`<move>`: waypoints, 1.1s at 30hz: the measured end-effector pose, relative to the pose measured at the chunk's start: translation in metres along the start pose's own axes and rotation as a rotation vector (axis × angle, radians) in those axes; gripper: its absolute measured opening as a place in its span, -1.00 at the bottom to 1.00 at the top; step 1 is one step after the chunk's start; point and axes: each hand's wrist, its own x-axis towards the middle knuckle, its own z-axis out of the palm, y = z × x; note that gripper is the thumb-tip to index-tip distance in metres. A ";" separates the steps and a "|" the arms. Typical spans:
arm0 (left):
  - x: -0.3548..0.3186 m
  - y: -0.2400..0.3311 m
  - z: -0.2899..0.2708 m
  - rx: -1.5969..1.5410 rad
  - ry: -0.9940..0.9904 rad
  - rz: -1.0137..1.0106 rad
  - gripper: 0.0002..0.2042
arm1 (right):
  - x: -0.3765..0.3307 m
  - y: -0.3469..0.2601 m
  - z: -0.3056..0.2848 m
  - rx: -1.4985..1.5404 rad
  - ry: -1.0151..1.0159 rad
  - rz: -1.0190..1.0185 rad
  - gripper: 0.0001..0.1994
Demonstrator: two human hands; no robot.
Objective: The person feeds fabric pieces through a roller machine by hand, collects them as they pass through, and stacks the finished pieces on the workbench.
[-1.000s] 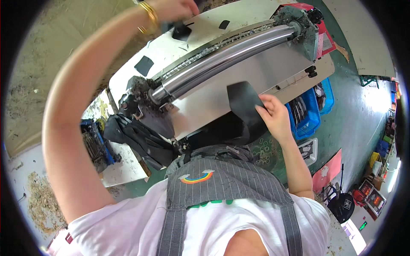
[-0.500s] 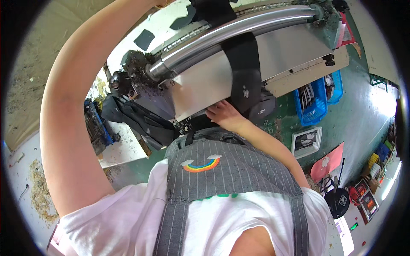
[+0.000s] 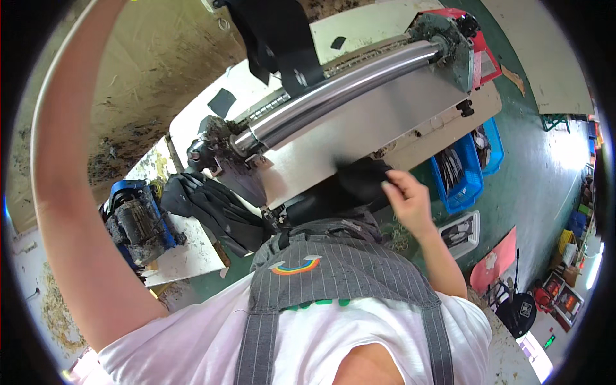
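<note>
"Tell about the right hand (image 3: 411, 202)."

"Pinching the edge of the black sheet piece (image 3: 366, 179), by the look of it. Holding it by the near edge of the shiny feed plate (image 3: 340, 127), just past the striped apron (image 3: 340, 276)."

"And the left hand?"

"Out of view, past the top edge. Can't tell about that grip at all."

"See any trouble ahead?"

"Yes, maybe. Look at the steel roller (image 3: 340, 91). Could nip the right hand if turning, and if reached for too closely. Can't tell from here, turning or not."

"And trouble for the piece?"

"Looks floppy and blurry. Could fold over, or go in crooked if let go of at one corner only. Could slip from the grip too, and drop down by the apron."

"Now the long black strip (image 3: 285, 38)?"

"Running from the far side of the roller up to the top of the view. Could twist or tear if pulled sideways too hard. Could also sweep the small dark scrap (image 3: 222, 101) off the white worktop (image 3: 369, 19)."

"Anything else?"

"Yes, see the dark muck (image 3: 220, 136) on the left end of the roller. Could crumble onto the plate and dirty the piece."
</note>
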 end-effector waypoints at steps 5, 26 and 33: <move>0.000 -0.009 0.011 0.038 -0.112 -0.109 -0.71 | 0.009 0.006 -0.029 0.444 -0.027 0.309 -0.71; 0.029 -0.002 0.149 -0.456 -0.244 -0.108 -0.44 | -0.012 0.076 0.099 -0.395 -0.408 -0.578 -0.69; -0.001 -0.013 0.066 -0.137 0.116 0.021 -0.53 | 0.002 0.073 0.150 -0.579 -0.576 -0.668 -0.56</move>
